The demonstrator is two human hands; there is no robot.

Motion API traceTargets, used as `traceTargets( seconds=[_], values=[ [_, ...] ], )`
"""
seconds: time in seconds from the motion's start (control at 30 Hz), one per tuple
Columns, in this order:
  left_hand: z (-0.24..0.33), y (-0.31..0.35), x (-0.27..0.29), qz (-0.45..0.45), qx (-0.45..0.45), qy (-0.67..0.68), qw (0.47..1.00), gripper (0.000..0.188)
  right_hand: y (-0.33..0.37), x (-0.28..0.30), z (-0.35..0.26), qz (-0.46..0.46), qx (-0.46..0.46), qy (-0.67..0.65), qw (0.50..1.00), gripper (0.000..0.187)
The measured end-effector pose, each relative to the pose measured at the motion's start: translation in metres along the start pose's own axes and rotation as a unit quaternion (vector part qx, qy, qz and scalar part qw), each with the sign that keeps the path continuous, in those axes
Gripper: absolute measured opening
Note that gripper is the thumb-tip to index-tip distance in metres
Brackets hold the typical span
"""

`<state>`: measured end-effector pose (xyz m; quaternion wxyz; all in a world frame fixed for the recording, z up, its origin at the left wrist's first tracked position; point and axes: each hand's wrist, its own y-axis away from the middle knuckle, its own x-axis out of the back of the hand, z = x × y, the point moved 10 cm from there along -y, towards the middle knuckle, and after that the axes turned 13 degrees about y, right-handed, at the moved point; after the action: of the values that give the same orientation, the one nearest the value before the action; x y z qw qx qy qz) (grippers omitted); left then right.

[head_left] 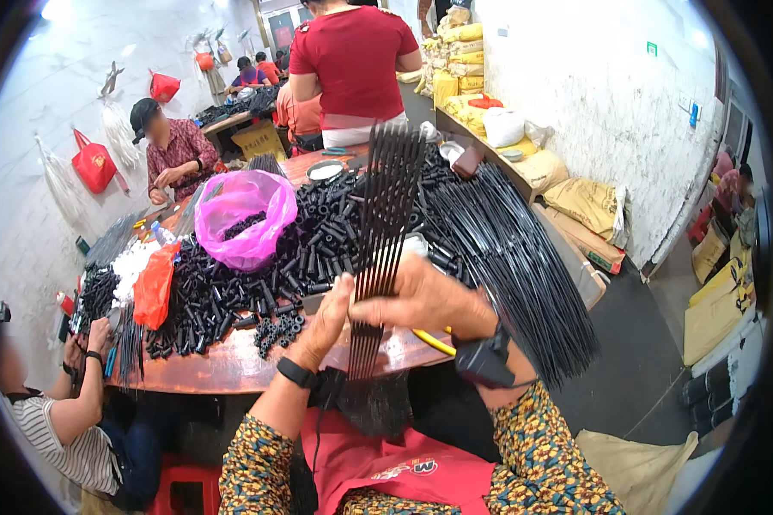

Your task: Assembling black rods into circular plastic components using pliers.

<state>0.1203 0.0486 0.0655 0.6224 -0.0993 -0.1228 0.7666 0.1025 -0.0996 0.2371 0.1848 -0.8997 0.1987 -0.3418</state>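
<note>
A row of long, thin black rods [391, 197] stands nearly upright in front of me, side by side like a comb, above the table's near edge. My right hand [425, 296] is closed round the rods from the right, its thumb lying across their front. Against their left edge presses my left hand [325, 322], fingers together and pointing up; its far side is hidden. The rods' lower ends hang below both hands. On the table [223, 371] behind them lies a wide heap of short black tubular parts [318, 245].
A large bundle of black rods [515, 266] overhangs the table's right side. A pink plastic bag [247, 219] and an orange bag [155, 287] sit on the heap. Co-workers sit at the left; a person in red [352, 64] stands beyond. Yellow sacks [584, 206] line the right wall.
</note>
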Motion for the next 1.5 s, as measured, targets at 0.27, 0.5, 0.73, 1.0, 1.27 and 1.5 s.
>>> traceTargets(
  seconds=[0.27, 0.5, 0.73, 1.0, 1.27, 1.5],
  values=[
    [0.084, 0.045, -0.100, -0.187, 0.208, 0.197, 0.940, 0.079, -0.003, 0.072, -0.023, 0.033, -0.028, 0.037, 0.998, 0.024],
    [0.078, 0.094, -0.109, -0.137, 0.240, 0.201, 0.940, 0.025, -0.013, 0.041, 0.011, -0.020, -0.086, -0.040, 0.995, 0.024],
    [0.072, 0.106, -0.064, 0.029, 0.221, 0.287, 0.932, 0.021, 0.036, 0.031, 0.057, 0.033, -0.209, -0.029, 0.977, 0.029],
    [0.091, 0.110, 0.013, 0.217, 0.067, 0.495, 0.839, 0.022, 0.116, -0.099, 0.108, 0.017, -0.085, 0.084, 0.993, 0.038],
    [0.050, 0.142, 0.004, 0.298, 0.009, 0.595, 0.746, 0.019, 0.072, -0.154, 0.065, 0.174, -0.038, -0.264, 0.948, 0.071],
    [0.042, 0.134, -0.036, 0.244, -0.029, 0.567, 0.786, 0.026, 0.087, -0.105, 0.076, 0.326, -0.188, -0.208, 0.903, 0.032]
  ],
)
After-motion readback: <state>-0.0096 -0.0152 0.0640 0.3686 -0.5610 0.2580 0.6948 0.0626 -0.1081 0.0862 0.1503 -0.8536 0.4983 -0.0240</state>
